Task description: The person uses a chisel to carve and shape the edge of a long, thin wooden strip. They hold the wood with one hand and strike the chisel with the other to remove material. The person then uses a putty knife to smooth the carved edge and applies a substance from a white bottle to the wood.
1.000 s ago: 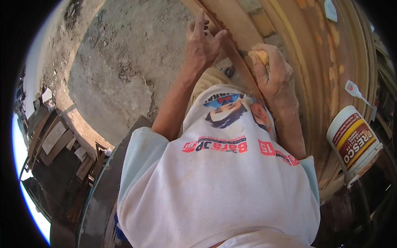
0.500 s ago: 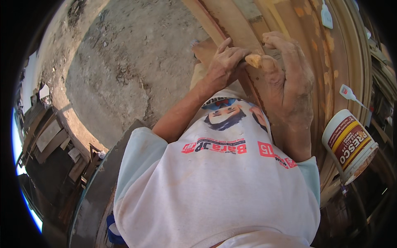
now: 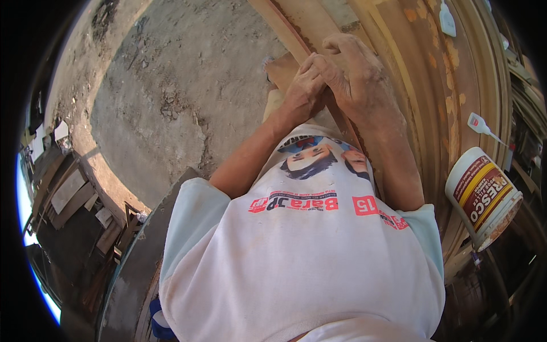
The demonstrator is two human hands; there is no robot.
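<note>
My two hands meet above the edge of a wooden panel (image 3: 419, 74) that has orange-brown patches on its face. My left hand (image 3: 307, 91) is closed, its fingers bent and pressed together. From the right, my right hand (image 3: 364, 85) reaches across with its thumb side against the left fingertips and its other fingers curled. Whatever lies between the fingers is hidden. A reddish-brown wood edge (image 3: 343, 122) runs just below the hands, towards my shirt.
A white tub (image 3: 484, 196) with a maroon and yellow label stands at right. Small white nozzle bottles (image 3: 478, 123) lie on the panels. Rough concrete ground (image 3: 154, 97) spreads at left, with scrap boards (image 3: 71, 191) beyond. A dark slab edge (image 3: 134, 273) lies beside me.
My right hand has lowered and moved left onto the left fingertips. The orange-tan lump that showed at its thumb is now out of sight. My left hand has barely moved.
</note>
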